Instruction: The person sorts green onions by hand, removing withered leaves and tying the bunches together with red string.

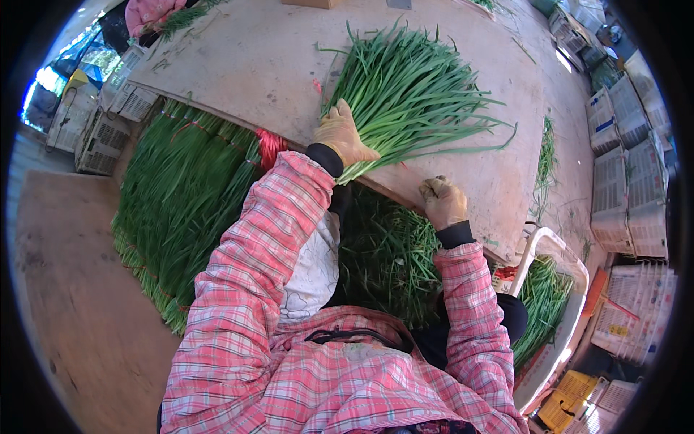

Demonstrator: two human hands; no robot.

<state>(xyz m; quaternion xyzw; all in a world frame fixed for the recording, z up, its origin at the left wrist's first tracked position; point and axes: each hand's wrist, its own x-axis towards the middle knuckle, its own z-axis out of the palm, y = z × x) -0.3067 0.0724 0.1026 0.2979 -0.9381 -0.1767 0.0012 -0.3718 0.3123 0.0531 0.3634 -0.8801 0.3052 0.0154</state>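
On the near edge of the worn wooden table (463,87), a fanned bundle of green chives (412,94) lies with its leaf tips spreading far and right and its cut ends gathered under the left hand (341,136), whose gloved fingers are closed around the stems just where they overhang the board. The right hand (442,202), also gloved, sits near and to the right at the table's edge, curled into a fist; whether it pinches a tie or a few stray stems I cannot tell, since nothing clearly shows between its fingers. The main risk, as I judge it, is the bundle loosening: only 1 hand clamps it, and the leaves splay widely, so a slackened grip could let stems slide off the edge into the loose heap of greens (387,260) below, between the person's arms. A second risk is bruising or snapping the tender stems if the left hand squeezes too hard at the narrow gathered point. To the left, well apart, tied bundles (181,195) lie stacked with a red band (269,145) showing, and dropped stems could mix with them. Near right, a white crate (553,249) holds more greens just beside the right elbow, and a sweep of that arm might knock its rim. Stacked white crates (622,188) stand further right.
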